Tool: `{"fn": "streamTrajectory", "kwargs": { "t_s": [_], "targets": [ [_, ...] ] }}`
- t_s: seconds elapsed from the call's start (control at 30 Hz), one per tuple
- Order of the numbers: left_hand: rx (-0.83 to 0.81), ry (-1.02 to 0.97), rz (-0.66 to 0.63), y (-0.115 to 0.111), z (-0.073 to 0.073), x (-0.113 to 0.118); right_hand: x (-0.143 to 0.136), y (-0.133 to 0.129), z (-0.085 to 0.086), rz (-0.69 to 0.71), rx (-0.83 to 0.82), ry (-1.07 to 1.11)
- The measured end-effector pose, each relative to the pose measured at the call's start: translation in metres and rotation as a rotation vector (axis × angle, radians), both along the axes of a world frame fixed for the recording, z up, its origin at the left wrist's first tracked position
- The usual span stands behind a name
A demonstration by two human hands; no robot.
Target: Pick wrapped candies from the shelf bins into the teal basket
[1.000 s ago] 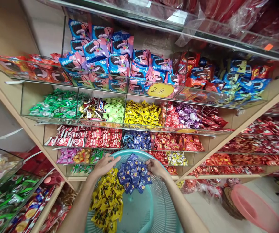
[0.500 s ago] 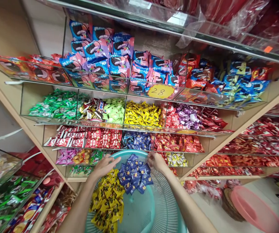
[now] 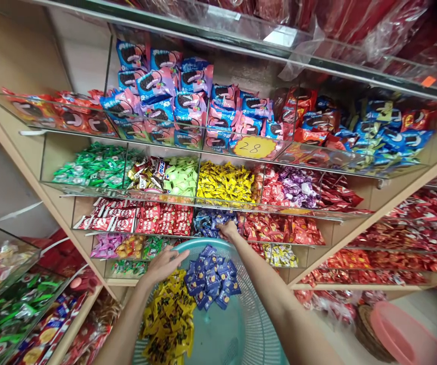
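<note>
My left hand (image 3: 166,264) is at the left rim of a teal mesh plastic basket (image 3: 258,284), thumb stretched over the edge and fingers on the outer side. Inside the basket lie a heap of yellow-wrapped candies (image 3: 169,319) on the left and a pile of dark blue candy packets (image 3: 213,278) toward the back. Beyond the far rim, my right hand (image 3: 228,230) reaches to a shelf bin of similar blue packets (image 3: 213,219). Its fingers are curled at the front of that bin; whatever lies between them is hidden.
Glass-fronted shelves hold green candies (image 3: 93,166), yellow candies (image 3: 226,181) and red packets (image 3: 266,226). A yellow price tag (image 3: 254,147) marked 28 hangs above. At the lower right stands a pink basin (image 3: 404,329). Another candy rack (image 3: 16,304) is on the left.
My right hand has left the basket's far right rim and moved up and forward to the blue-packet bin. My left hand stays at the rim. The view has shifted slightly.
</note>
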State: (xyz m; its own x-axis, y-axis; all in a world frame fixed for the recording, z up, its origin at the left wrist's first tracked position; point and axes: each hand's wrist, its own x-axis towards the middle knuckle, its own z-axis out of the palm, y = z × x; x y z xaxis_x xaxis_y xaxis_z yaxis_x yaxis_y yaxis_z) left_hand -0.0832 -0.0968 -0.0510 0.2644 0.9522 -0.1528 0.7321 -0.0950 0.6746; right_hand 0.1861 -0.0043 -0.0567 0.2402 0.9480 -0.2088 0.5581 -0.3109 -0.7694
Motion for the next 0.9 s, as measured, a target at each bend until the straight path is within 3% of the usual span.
{"fn": "streamTrajectory", "kwargs": {
  "t_s": [0.37, 0.6, 0.77, 0.9],
  "targets": [
    [-0.011, 0.016, -0.001, -0.002, 0.007, 0.002, -0.003, 0.014, -0.012, -0.093, -0.041, 0.112],
    [-0.005, 0.004, 0.004, 0.002, 0.006, 0.0, -0.004, 0.008, -0.005, -0.083, 0.048, 0.272],
    [0.011, 0.013, 0.008, 0.004, 0.005, -0.002, 0.002, -0.012, 0.006, -0.049, 0.129, 0.386],
    [0.007, 0.028, 0.002, 0.003, 0.01, -0.001, 0.01, -0.046, 0.011, 0.023, 0.2, 0.441]
  ]
}}
